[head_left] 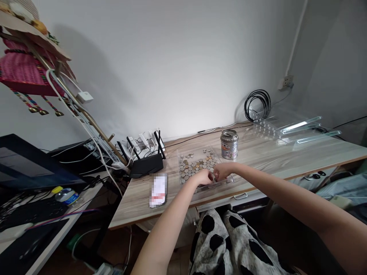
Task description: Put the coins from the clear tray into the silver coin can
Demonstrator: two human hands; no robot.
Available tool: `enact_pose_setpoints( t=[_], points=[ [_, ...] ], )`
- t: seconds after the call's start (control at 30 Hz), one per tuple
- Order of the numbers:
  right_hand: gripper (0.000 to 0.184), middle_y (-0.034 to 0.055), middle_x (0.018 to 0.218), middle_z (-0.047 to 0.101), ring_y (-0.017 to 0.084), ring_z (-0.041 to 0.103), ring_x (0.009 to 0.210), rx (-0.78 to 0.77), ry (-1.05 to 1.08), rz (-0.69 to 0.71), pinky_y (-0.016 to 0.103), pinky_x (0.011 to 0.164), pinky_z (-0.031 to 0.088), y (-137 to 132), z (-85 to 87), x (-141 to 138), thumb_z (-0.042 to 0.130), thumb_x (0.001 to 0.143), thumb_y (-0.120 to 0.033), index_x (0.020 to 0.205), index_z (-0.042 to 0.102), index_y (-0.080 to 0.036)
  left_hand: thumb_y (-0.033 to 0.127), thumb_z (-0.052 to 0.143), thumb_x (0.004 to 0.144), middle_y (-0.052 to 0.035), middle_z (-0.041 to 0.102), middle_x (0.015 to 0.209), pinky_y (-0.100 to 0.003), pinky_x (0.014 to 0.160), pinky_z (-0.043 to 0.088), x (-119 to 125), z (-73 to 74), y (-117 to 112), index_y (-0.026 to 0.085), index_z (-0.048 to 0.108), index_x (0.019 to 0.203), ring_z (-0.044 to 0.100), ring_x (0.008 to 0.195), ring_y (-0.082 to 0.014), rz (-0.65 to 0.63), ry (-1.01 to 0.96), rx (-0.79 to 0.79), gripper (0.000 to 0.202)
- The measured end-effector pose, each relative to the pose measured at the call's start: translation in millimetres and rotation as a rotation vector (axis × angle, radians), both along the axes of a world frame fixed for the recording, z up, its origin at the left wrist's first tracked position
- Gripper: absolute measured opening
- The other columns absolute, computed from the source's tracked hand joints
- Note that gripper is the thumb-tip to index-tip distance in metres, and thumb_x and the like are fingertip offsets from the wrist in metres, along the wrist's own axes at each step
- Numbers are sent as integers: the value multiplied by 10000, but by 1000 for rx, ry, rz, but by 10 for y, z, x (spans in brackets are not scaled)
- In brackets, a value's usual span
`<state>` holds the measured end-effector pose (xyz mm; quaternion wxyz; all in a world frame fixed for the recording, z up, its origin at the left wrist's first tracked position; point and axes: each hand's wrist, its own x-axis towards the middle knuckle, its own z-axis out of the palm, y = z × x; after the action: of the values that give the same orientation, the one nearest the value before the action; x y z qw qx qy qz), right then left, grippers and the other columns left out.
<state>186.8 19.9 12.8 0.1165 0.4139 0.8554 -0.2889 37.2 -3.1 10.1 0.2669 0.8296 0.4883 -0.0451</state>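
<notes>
A shallow clear plastic tray [178, 162] on the desk holds many loose coins [197, 164], silver and some brassy, spread in roughly one layer. Over the tray's near right part, my left hand [204, 177] is curled with its fingertips down among the coins. Close beside it on the right, my right hand [223, 171] is also closed, its fingers bent inward. Whatever lies between the fingers of either hand is hidden or too small to make out. Behind the right hand stands an upright round metal tin [229, 144] with a slot in its lid and a printed side.
Left of the tray lies a phone [158, 190], with a black router [146, 165] behind it. A clear acrylic rack [286, 131] and coiled black cable [257, 105] are at the far right. A lower desk at left carries a monitor [31, 164] and a bottle [67, 196].
</notes>
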Motion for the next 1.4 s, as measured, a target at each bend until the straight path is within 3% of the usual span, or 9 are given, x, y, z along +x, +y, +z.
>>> enact_pose_setpoints(
  t=[0.4, 0.5, 0.6, 0.7, 0.83, 0.97, 1.17, 1.27, 1.4],
  points=[
    [103, -9, 480, 555, 104, 507, 437, -46, 31, -91, 203, 471, 384, -28, 69, -28, 595, 498, -209, 568, 632, -143, 140, 646, 478, 8, 540, 517, -246, 541, 423, 103, 134, -1, 149, 560, 566, 513, 504, -129, 52, 33, -89, 123],
    [135, 22, 522, 581, 119, 537, 472, -3, 101, -201, 197, 470, 392, 19, 43, -15, 581, 545, -226, 615, 631, -122, 143, 629, 540, 22, 513, 487, -268, 566, 447, 99, 55, 32, 154, 551, 618, 513, 478, -120, 348, -298, -263, 111],
    [252, 54, 649, 617, 119, 560, 555, 84, 232, -308, 181, 488, 392, 113, 61, -42, 496, 673, -305, 759, 631, -109, 276, 468, 741, 4, 518, 533, -278, 594, 471, 106, 7, 92, 145, 531, 752, 533, 506, -111, 674, -767, -353, 146],
    [324, 43, 653, 615, 111, 548, 586, 238, 436, -368, 168, 490, 366, 197, 153, -165, 437, 733, -367, 778, 636, -115, 311, 262, 836, -32, 545, 628, -282, 624, 488, 102, 43, 163, 130, 497, 850, 565, 566, -109, 735, -1063, -474, 296],
    [337, 32, 615, 606, 108, 520, 597, 473, 449, -333, 177, 502, 322, 237, 290, -393, 434, 743, -382, 713, 663, -137, 189, 302, 812, -22, 547, 643, -275, 647, 503, 26, 128, 260, 138, 481, 806, 565, 556, -91, 898, -1551, -650, 186],
    [335, 37, 768, 629, 117, 519, 674, 636, 435, -369, 190, 557, 322, 255, 368, -447, 416, 759, -402, 729, 669, -184, 135, 325, 783, -35, 550, 611, -285, 656, 514, -121, 159, 382, 118, 496, 760, 583, 590, -111, 955, -1668, -686, 173],
    [369, 56, 765, 643, 158, 535, 684, 803, 537, -663, 215, 579, 351, 476, 700, 201, 383, 758, -411, 826, 656, -172, 52, 351, 717, -183, 605, 837, -276, 698, 517, -281, 202, 603, 18, 521, 855, 600, 844, -203, 869, -1600, -776, 222],
    [274, 57, 797, 642, 187, 543, 735, 872, 342, -863, 231, 577, 351, 661, 873, 598, 461, 692, -343, 822, 661, -209, 15, 359, 722, -175, 610, 846, -214, 692, 513, -307, 216, 677, 20, 524, 841, 595, 870, -189, 856, -1589, -728, 204],
    [225, 53, 804, 638, 188, 548, 759, 848, 90, -861, 232, 563, 349, 828, 918, 755, 489, 652, -273, 785, 667, -237, 27, 407, 751, -134, 628, 820, -127, 584, 501, -355, 187, 710, 56, 528, 778, 615, 802, -147, 812, -1547, -677, 127]
  ],
)
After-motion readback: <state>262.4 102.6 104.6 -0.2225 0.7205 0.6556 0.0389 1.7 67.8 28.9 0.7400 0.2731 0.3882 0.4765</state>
